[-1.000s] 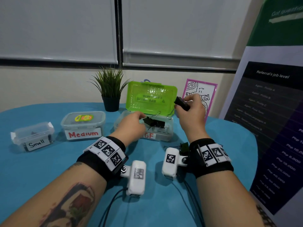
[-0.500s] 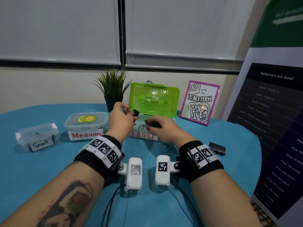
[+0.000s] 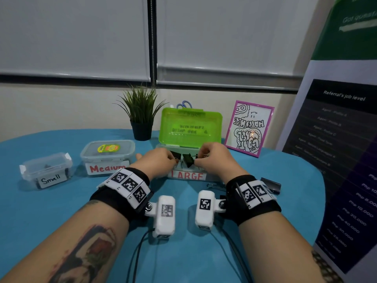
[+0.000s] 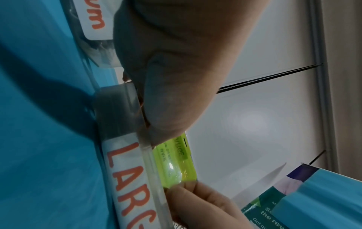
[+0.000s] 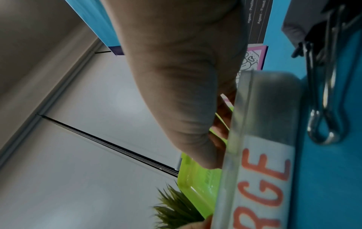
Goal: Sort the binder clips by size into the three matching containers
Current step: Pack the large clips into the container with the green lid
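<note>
The clear container labelled LARGE [image 3: 188, 177] stands open at the table's middle, its green lid [image 3: 190, 127] upright. Both hands hover over its opening. My left hand [image 3: 172, 158] pinches a black binder clip [image 3: 175, 154]. Just beside it, my right hand [image 3: 199, 159] pinches a second black binder clip [image 3: 188, 160] by its wire handles. The two clips almost touch. Another large black clip [image 3: 271, 185] lies on the cloth by my right wrist, and shows close up as a clip [image 5: 323, 77] in the right wrist view. The wrist views hide both pinched clips behind the palms.
Left of the big box stand the lidded Medium container [image 3: 107, 154] and the lidded Small container [image 3: 46, 170]. A potted plant [image 3: 140, 113] and a pink-framed drawing [image 3: 250, 127] stand behind. A poster board [image 3: 336, 160] lines the table's right edge.
My left hand came down and rightward with its clip to the box opening. My right hand shifted slightly right and now holds a clip by its handles beside the left one.
</note>
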`<state>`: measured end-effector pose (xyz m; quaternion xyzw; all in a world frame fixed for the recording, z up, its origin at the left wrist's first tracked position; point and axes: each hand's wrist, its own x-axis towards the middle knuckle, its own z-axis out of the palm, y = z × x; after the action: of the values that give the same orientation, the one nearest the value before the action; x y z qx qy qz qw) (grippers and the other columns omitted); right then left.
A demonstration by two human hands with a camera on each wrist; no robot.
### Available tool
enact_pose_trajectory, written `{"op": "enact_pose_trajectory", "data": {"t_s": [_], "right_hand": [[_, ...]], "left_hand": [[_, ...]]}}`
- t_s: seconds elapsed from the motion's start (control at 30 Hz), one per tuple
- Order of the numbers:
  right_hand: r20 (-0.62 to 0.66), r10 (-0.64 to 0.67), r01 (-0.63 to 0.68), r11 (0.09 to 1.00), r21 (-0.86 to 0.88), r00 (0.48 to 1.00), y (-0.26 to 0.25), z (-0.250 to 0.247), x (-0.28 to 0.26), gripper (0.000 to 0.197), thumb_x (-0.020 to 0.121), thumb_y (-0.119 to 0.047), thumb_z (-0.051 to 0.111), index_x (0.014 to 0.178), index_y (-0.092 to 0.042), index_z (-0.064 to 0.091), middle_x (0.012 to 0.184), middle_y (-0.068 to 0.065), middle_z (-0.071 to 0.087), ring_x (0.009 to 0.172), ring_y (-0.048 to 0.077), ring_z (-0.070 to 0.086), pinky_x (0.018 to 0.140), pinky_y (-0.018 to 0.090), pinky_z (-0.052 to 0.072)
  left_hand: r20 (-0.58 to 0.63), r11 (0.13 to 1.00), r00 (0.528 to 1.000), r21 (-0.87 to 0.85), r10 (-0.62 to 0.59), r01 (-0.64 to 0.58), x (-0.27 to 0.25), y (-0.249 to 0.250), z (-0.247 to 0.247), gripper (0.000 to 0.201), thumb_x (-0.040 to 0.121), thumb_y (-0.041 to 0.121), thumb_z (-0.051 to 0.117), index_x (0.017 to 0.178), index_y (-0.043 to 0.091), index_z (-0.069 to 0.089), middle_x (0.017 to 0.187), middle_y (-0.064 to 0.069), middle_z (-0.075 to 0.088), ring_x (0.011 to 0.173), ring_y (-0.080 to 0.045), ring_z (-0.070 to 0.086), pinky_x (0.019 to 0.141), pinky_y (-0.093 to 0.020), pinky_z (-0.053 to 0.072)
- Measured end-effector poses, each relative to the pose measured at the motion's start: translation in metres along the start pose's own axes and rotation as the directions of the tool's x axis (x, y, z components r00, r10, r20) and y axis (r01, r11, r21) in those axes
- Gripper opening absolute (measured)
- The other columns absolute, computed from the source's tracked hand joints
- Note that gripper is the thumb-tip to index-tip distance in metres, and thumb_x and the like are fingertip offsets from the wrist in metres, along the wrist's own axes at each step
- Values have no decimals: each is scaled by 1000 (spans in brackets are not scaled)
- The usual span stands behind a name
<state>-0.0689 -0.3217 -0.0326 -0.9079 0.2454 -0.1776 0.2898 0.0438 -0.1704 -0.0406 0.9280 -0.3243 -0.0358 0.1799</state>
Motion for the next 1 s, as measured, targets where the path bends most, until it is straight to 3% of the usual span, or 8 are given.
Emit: {"op": "enact_pose_trajectory", "data": {"t_s": [0.1,0.2,0.27,0.4,0.6,0.77,0.9,1.0], "right_hand": [[9,-56,57,993,-103,998,-6,8,1,44,81,-34,72,123,-33,60,137,10,46,130,29,40,109,43,39],[132,-8,39,971,-236,991,-6,14,4,47,90,-34,61,136,-40,55,153,13,37,143,35,25,119,48,25],[170,30,16,965,-261,985,-5,17,6,42,93,-25,54,133,-37,60,145,11,50,139,34,34,116,43,33],[66,54,-42,985,-168,996,-5,14,6,31,88,-13,61,117,-19,71,120,8,67,111,27,61,92,31,52],[14,97,-93,978,-188,995,-3,12,8,19,86,-10,63,104,-12,70,107,10,67,101,28,61,83,32,53],[40,74,-63,974,-217,996,-4,16,9,19,89,-14,59,108,-15,63,108,9,65,106,31,58,90,39,53],[-17,12,-14,992,-129,1000,-1,17,8,16,90,-8,56,100,-20,58,88,2,58,88,27,57,68,29,43],[-164,-23,28,999,25,986,-2,14,10,20,85,-2,58,88,-19,69,79,-2,60,79,22,60,66,26,46]], "left_hand": [[-11,1000,1000,21,-8,9,-1,2,-1,19,97,42,48,86,38,63,94,7,64,102,-22,56,101,-45,35],[25,1000,1000,23,0,-1,1,2,0,22,96,39,47,80,38,61,95,6,64,104,-23,57,105,-49,36],[23,1000,1000,10,17,-17,2,2,1,22,96,38,48,84,38,66,100,5,67,105,-24,58,104,-48,38],[3,999,999,-19,50,-50,-2,5,1,25,96,37,47,100,40,70,104,8,70,105,-21,58,106,-51,36],[6,998,998,11,66,-66,-7,11,-2,31,100,43,44,112,33,72,107,5,69,106,-21,54,106,-53,26],[14,998,998,26,53,-53,-7,12,0,34,100,43,44,106,26,72,100,-1,72,95,-22,54,104,-54,24],[20,999,999,41,31,-32,-7,13,1,36,99,44,43,99,24,72,90,0,70,95,-24,57,103,-54,23],[19,999,1000,36,9,-10,-6,13,1,37,98,47,44,102,25,73,89,1,70,94,-23,57,107,-55,22]]}}
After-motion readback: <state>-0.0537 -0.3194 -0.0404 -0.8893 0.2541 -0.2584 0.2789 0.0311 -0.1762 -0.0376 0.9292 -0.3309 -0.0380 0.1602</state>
